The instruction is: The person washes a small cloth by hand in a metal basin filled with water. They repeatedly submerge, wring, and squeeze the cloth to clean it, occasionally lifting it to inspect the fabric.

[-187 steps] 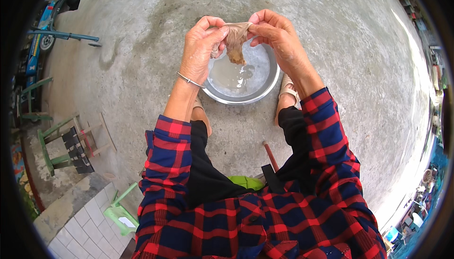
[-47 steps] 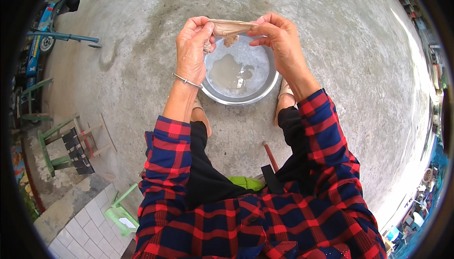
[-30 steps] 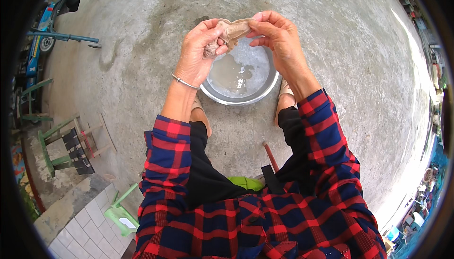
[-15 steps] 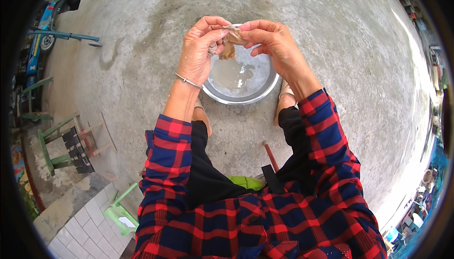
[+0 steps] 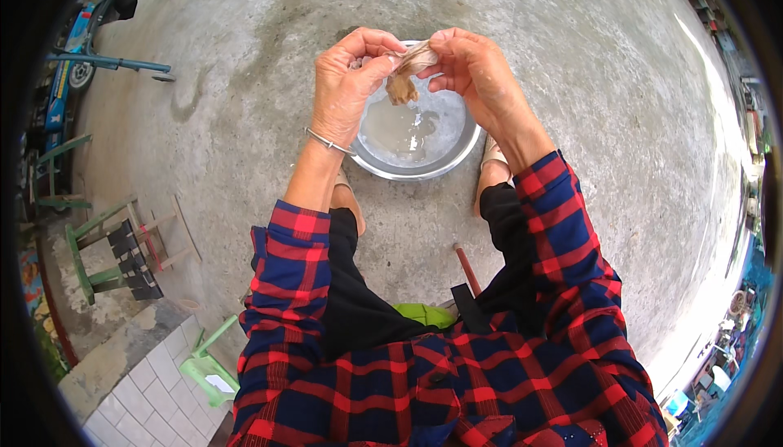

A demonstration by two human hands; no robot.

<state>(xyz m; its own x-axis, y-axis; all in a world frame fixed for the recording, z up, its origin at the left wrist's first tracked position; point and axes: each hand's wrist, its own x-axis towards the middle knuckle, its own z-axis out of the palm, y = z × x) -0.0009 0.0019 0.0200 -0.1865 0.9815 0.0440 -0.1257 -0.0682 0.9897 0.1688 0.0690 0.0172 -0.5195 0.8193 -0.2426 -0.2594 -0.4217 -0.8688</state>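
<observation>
Between my two hands a limp, wet-looking beige-and-brown piece of thin material (image 5: 402, 89) hangs over a round metal basin (image 5: 424, 174); I cannot make out whether it is cloth. My left hand (image 5: 351, 80), with a bracelet at the wrist, pinches one side of it between thumb and fingers. On the other side my right hand (image 5: 475, 68) grips its pale upper end, which is stretched between the hands. A darker brown clump dangles from the middle. Shallow cloudy water (image 5: 390, 130) lies in the basin, and both hands are above its far half.
The basin stands on a concrete floor (image 5: 245, 121) between my feet. A reddish stick (image 5: 466, 269) lies between my legs. To the left are a green-framed chair (image 5: 106, 276), a light green plastic stool (image 5: 214, 365) and a wheeled blue vehicle (image 5: 77, 72). Assorted items line the right edge.
My right hand has turned and shifted slightly, drawing the pale end up and to the right. The brown clump now hangs a little farther right. My left hand has barely moved.
</observation>
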